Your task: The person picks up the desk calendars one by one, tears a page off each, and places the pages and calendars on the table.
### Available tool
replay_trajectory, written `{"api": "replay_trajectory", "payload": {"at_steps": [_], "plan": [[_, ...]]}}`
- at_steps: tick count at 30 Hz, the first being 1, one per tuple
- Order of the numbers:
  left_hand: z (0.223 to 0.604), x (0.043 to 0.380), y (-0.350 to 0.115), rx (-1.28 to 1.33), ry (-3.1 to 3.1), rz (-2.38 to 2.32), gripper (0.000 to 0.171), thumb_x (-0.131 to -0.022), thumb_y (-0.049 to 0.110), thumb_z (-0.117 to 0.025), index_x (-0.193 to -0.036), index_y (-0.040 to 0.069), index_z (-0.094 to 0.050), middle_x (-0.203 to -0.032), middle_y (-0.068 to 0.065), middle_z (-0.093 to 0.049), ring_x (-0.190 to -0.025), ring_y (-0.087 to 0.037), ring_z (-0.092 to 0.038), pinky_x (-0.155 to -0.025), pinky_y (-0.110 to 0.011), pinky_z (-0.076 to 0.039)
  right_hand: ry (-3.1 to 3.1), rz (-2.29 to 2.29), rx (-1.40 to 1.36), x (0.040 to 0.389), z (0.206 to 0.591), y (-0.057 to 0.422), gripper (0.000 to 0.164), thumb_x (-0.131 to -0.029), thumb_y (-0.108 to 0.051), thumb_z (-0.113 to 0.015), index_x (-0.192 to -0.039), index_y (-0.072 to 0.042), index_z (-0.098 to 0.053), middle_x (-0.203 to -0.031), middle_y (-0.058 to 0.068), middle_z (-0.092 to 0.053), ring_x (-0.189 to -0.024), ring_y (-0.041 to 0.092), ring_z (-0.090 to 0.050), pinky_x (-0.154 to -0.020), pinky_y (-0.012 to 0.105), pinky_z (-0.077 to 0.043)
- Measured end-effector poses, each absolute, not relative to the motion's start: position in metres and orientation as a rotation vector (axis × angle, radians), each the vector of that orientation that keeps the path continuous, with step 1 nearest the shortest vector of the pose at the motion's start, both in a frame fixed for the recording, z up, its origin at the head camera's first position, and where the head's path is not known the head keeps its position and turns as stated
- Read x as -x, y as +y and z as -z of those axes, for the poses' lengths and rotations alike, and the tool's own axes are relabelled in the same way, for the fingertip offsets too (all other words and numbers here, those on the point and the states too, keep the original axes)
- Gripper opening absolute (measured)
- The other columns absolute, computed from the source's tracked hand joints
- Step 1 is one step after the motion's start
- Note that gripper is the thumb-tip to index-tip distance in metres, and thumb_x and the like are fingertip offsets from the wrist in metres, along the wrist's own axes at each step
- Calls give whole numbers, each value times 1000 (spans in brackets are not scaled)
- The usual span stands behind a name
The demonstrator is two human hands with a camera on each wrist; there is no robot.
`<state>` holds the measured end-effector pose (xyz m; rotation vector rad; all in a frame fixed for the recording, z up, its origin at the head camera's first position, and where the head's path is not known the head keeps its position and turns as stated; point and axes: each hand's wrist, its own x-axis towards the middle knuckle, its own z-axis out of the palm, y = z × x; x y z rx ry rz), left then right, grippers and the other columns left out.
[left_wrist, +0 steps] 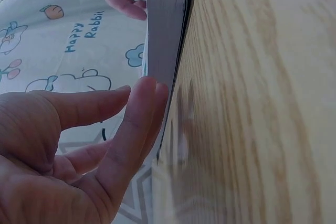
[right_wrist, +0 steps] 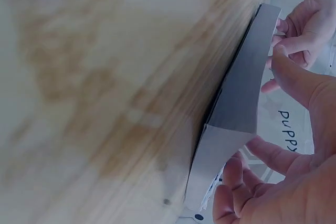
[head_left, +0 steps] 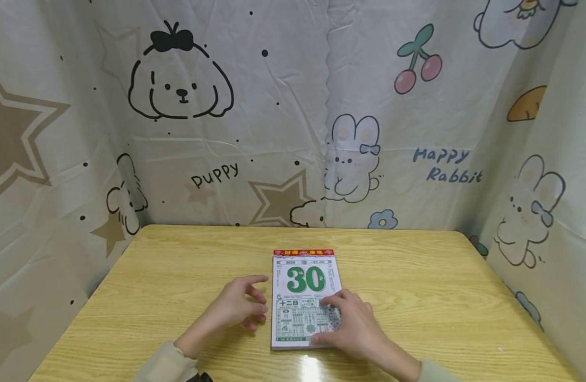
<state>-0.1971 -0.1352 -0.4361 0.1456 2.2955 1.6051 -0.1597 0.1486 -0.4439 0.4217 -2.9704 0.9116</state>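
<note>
A thick tear-off calendar lies flat on the table, with a red strip along its far edge and a large green 30 on the top page. My left hand hovers beside its left edge, fingers loosely spread and holding nothing. Over the lower right of the page is my right hand, its thumb near the bottom edge and its forefinger stretched across the print. The wrist views show the pad's side as a deep block of pages, with a dark backing beneath.
The wooden table has a rounded far edge. Pale curtains printed with cartoon animals, stars and cherries hang behind it and along both sides. Light reflects off the tabletop just in front of the calendar.
</note>
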Motion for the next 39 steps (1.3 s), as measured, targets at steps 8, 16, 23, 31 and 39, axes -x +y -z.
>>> {"api": "replay_trajectory", "payload": {"at_steps": [8, 16, 23, 31, 39], "plan": [[439, 199, -136, -138, 2305, -1591, 69, -89, -10, -77, -152, 0, -52, -103, -15, -63, -72, -24, -73, -55, -39, -65, -2957, -906, -439, 161, 449, 148, 71, -57, -51, -101, -115, -18, -76, -112, -1, -60, -103, 21, -56, -88, 40, -43], [440, 201, -137, -153, 2289, -1592, 67, -89, -9, -78, -151, -1, -53, -102, -15, -63, -73, -25, -73, -55, -39, -65, -2963, -924, -416, 162, 449, 147, 70, -57, -50, -101, -115, -19, -76, -113, -1, -60, -103, 21, -56, -88, 40, -44], [439, 200, -136, -144, 2284, -1591, 66, -89, -9, -77, -150, -1, -53, -102, -14, -64, -73, -24, -73, -55, -39, -65, -2946, -978, -406, 161, 450, 148, 63, -61, -41, -102, -114, -18, -76, -112, -2, -60, -103, 20, -56, -88, 39, -43], [439, 200, -136, -152, 2262, -1603, 50, -91, -8, -77, -137, -1, -61, -101, -15, -63, -73, -25, -73, -55, -38, -65, -2906, -1133, -463, 162, 449, 152, 25, -80, -22, -93, -97, -19, -74, -100, -5, -60, -86, 17, -53, -78, 35, -42], [440, 202, -135, -161, 2253, -1600, 48, -90, -8, -77, -135, 0, -63, -102, -15, -63, -74, -25, -73, -55, -38, -65, -2816, -1244, -575, 165, 449, 156, 24, -89, 5, -76, -102, -14, -72, -98, -6, -65, -91, 14, -60, -79, 30, -56]]}}
